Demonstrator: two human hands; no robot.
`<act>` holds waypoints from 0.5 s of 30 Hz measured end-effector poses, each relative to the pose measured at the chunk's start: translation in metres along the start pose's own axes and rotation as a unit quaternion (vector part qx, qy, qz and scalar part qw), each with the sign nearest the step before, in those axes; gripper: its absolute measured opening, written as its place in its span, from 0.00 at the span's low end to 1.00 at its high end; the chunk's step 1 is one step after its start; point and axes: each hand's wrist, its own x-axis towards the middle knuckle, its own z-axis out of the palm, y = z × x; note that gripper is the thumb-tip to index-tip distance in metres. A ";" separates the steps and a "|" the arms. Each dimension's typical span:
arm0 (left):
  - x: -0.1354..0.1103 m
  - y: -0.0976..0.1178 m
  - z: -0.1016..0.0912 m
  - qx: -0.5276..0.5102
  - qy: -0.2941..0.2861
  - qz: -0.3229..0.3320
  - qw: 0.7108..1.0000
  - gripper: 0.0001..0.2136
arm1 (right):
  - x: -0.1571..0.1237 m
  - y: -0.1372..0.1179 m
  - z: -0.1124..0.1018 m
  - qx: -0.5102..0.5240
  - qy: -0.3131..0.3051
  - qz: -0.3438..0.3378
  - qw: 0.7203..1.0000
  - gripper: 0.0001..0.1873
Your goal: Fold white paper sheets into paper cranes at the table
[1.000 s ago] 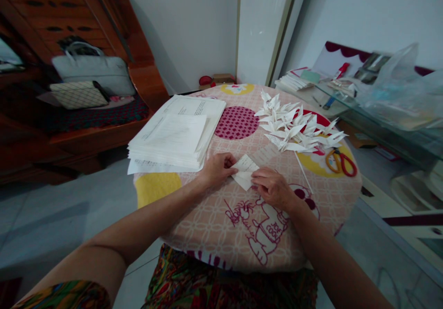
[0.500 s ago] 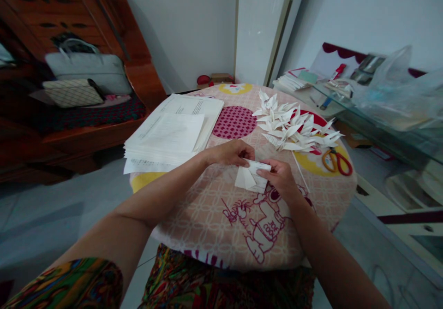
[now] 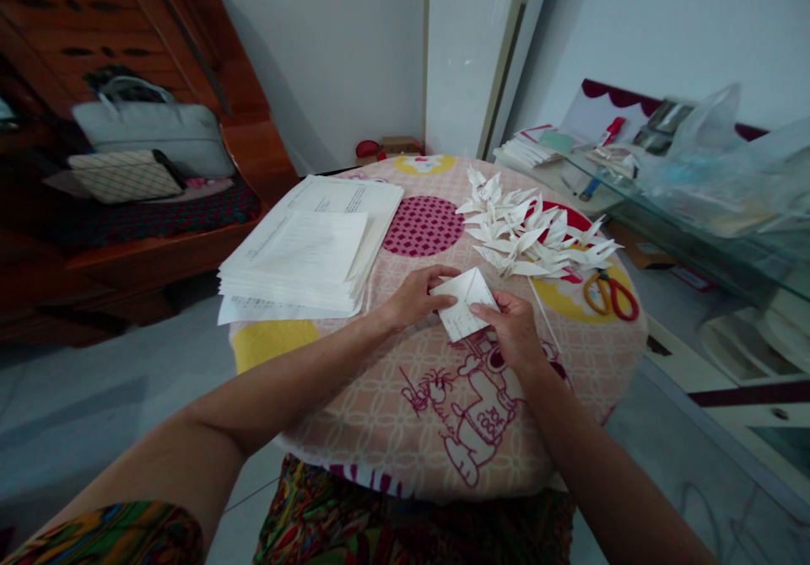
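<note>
A small folded square of white paper is held between my two hands, just above the cloth-covered round table. My left hand pinches its left edge, thumb on top and fingers behind. On the opposite side my right hand grips the right edge, its thumb pressed on the face. Crease lines meet near the paper's upper corner. Beyond my right hand lies a cluster of folded paper cranes. To the left is a thick stack of printed paper, with a smaller sheet on top.
Scissors with orange handles lie near the table's right edge. A thin white stick rests beside my right hand. At the right stands a glass-topped cabinet with plastic bags. A wooden bench holding a grey bag is at the left.
The paper has been turned: the loose flap seen at its lower left no longer shows, and it now appears as a diamond-like square. Both hands still grip it.
</note>
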 end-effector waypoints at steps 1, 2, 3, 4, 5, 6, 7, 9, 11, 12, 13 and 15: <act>-0.001 -0.001 -0.002 0.010 0.000 0.006 1.000 0.27 | 0.000 0.000 0.000 0.004 -0.002 -0.001 1.000 0.13; -0.001 -0.001 -0.005 0.021 -0.010 0.015 1.000 0.27 | 0.000 -0.001 0.000 0.008 -0.003 0.001 1.000 0.13; 0.000 -0.001 -0.008 0.036 -0.028 0.028 0.999 0.26 | 0.000 -0.002 -0.001 0.012 -0.003 0.003 1.000 0.15; 0.001 0.000 -0.012 0.056 -0.051 0.043 0.996 0.26 | 0.000 -0.003 -0.001 0.012 -0.003 0.005 1.000 0.17; 0.003 0.002 -0.017 0.083 -0.078 0.059 0.992 0.25 | 0.000 -0.005 -0.002 0.007 -0.004 0.004 1.000 0.21; 0.005 0.004 -0.021 0.119 -0.101 0.077 0.985 0.23 | -0.001 -0.006 -0.002 -0.005 -0.006 0.000 1.000 0.27; 0.008 0.006 -0.025 0.163 -0.115 0.096 0.975 0.23 | -0.002 -0.008 -0.003 -0.023 -0.011 -0.007 1.000 0.34; 0.015 0.010 -0.031 0.239 -0.127 0.128 0.954 0.23 | -0.005 -0.010 -0.003 -0.065 -0.026 -0.019 0.997 0.43; 0.024 0.012 -0.033 0.283 -0.133 0.143 0.939 0.24 | -0.008 -0.011 -0.002 -0.091 -0.041 -0.006 0.995 0.44; 0.028 0.012 -0.034 0.296 -0.133 0.149 0.934 0.25 | -0.009 -0.011 -0.001 -0.098 -0.050 0.014 0.994 0.42; 0.032 0.011 -0.034 0.306 -0.134 0.153 0.930 0.25 | -0.010 -0.011 0.000 -0.102 -0.058 0.039 0.992 0.39; 0.039 0.005 -0.032 0.319 -0.132 0.163 0.924 0.25 | -0.011 -0.011 0.002 -0.108 -0.069 0.091 0.988 0.30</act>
